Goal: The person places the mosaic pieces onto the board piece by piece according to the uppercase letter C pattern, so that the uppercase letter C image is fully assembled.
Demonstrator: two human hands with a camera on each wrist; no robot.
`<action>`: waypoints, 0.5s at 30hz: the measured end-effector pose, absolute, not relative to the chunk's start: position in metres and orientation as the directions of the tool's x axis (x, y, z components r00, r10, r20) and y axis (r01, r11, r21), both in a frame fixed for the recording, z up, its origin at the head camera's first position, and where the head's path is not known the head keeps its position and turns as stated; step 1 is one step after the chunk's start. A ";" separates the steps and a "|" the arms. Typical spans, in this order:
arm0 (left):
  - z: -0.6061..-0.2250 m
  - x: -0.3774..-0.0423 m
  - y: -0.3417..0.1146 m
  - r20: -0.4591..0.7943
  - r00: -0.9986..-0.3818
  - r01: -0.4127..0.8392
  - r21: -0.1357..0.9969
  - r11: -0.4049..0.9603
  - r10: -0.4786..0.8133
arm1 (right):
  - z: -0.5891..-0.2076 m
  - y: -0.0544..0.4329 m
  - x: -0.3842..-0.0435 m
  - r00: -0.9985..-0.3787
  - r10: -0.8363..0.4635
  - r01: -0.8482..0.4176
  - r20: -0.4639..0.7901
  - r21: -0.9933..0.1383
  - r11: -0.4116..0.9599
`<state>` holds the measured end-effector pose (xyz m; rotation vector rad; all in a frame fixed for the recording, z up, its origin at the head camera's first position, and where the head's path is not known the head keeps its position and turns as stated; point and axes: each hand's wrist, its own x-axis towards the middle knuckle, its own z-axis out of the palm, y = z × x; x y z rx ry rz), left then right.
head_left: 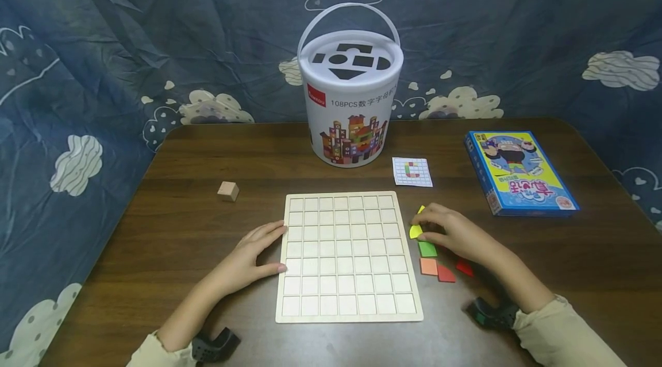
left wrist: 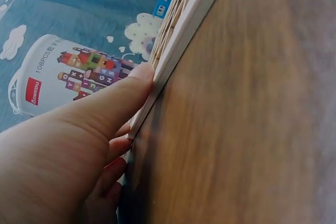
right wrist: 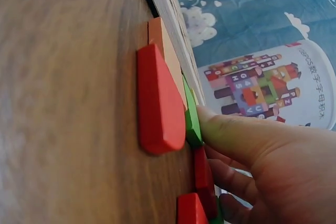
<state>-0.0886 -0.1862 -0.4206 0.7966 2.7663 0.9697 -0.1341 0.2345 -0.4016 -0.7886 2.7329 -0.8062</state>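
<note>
A pale wooden grid board (head_left: 347, 258) lies on the table between the two hands. My left hand (head_left: 245, 255) rests at its left side, thumb and fingers spread and touching the edge. In the left wrist view the thumb (left wrist: 123, 95) lies against the board's rim. Beyond the right edge, my right hand (head_left: 452, 232) pinches a yellow tile (head_left: 415, 232) between thumb and fingers; more yellow shows just above. Close below the hand lie a green tile (head_left: 427, 249), an orange tile (head_left: 428, 266), a rounded red tile (head_left: 446, 273) and another red tile (head_left: 464, 266), partly under the wrist.
Behind the board stands a white lidded bucket (head_left: 351, 97) with a raised handle. A small pattern card (head_left: 412, 172) lies to its right, and a blue-yellow box (head_left: 522, 174) farther right. One plain wooden cube (head_left: 228, 191) sits at the left.
</note>
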 end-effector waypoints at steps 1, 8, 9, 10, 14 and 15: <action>-0.420 -0.088 -0.186 0.073 -0.857 0.444 0.606 0.660 0.510 | -0.401 0.234 -0.134 -0.843 -0.537 -0.435 -0.030 -0.549 0.714; -0.421 -0.088 -0.185 0.066 -0.858 0.443 0.598 0.668 0.510 | -0.390 0.232 -0.136 -0.857 -0.516 -0.429 -0.013 -0.539 0.725; -0.421 -0.088 -0.185 0.065 -0.858 0.442 0.599 0.668 0.510 | -0.387 0.231 -0.136 -0.858 -0.513 -0.432 -0.001 -0.540 0.723; -0.421 -0.088 -0.185 0.065 -0.858 0.443 0.596 0.670 0.509 | -0.384 0.228 -0.137 -0.861 -0.509 -0.433 0.010 -0.543 0.720; -0.420 -0.088 -0.185 0.066 -0.861 0.439 0.596 0.672 0.504 | -0.371 0.214 -0.138 -0.861 -0.505 -0.449 0.064 -0.563 0.694; -0.420 -0.088 -0.185 0.065 -0.862 0.438 0.596 0.673 0.503 | -0.367 0.210 -0.139 -0.856 -0.510 -0.463 0.086 -0.568 0.681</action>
